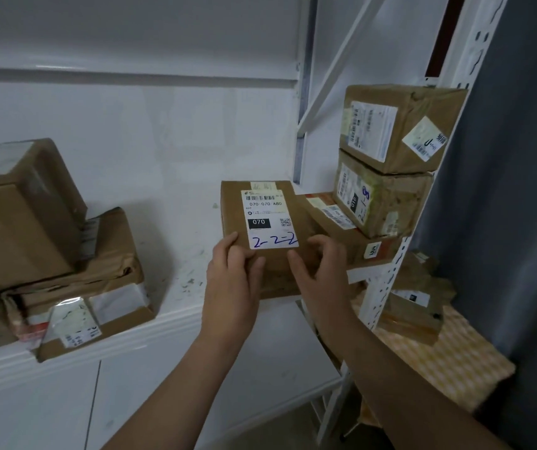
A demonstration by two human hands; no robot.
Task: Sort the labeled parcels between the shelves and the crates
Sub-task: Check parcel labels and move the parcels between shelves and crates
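A flat brown parcel (262, 196) with a white label hand-marked "2-2-2" lies at the front of the white shelf (182, 254). My left hand (233, 274) grips its near left corner, thumb on top beside the label. My right hand (320, 266) grips the near right corner, fingers curled over the top. To the right, a stack of three brown parcels stands on the same shelf: a top parcel (400, 125), a middle parcel (379, 196) marked "2-1-8", and a flat bottom parcel (351, 235).
A pile of brown parcels (33, 228) fills the shelf's left end, some overhanging the front edge. A white slotted upright (390, 271) stands at the right. Behind the upright, another parcel (413, 303) rests on a yellow patterned surface (448, 362). A dark curtain hangs at far right.
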